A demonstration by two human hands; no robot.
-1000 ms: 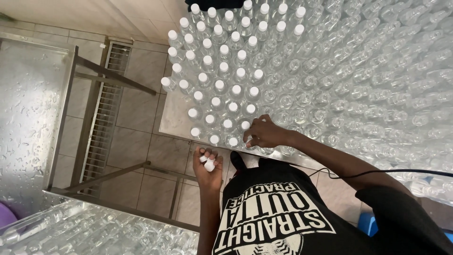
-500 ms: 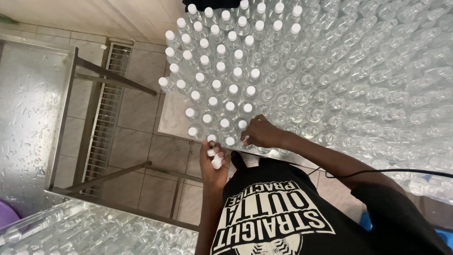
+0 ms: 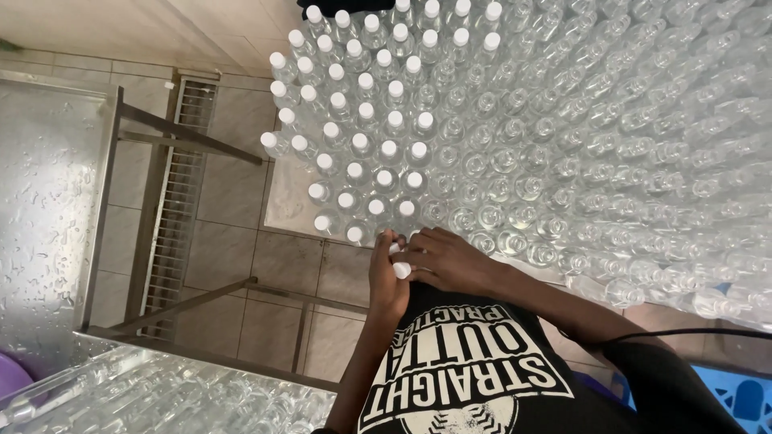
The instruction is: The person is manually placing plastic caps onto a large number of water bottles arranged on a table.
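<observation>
A large table of clear plastic bottles (image 3: pixel 563 161) fills the upper right; those at the left part wear white caps (image 3: pixel 378 149), the others stand uncapped (image 3: pixel 531 189). My left hand (image 3: pixel 386 277) is raised to the near edge of the bottles, cupped around small white caps. My right hand (image 3: pixel 454 261) lies against it, fingers over the edge bottles, with one white cap (image 3: pixel 402 270) pinched between its thumb and fingers. Both hands touch each other just below the last capped bottle (image 3: pixel 355 235).
A wet steel table (image 3: pixel 48 209) on a metal frame (image 3: pixel 185 297) stands to the left over a tiled floor with a drain grate (image 3: pixel 181 193). More clear bottles (image 3: pixel 161 394) lie at the lower left beside a purple basin (image 3: pixel 10 378). A black cable (image 3: pixel 691 333) crosses my right arm.
My left hand rose from below the table edge up to my right hand at the bottles. My right hand stayed at the edge and closed over a cap.
</observation>
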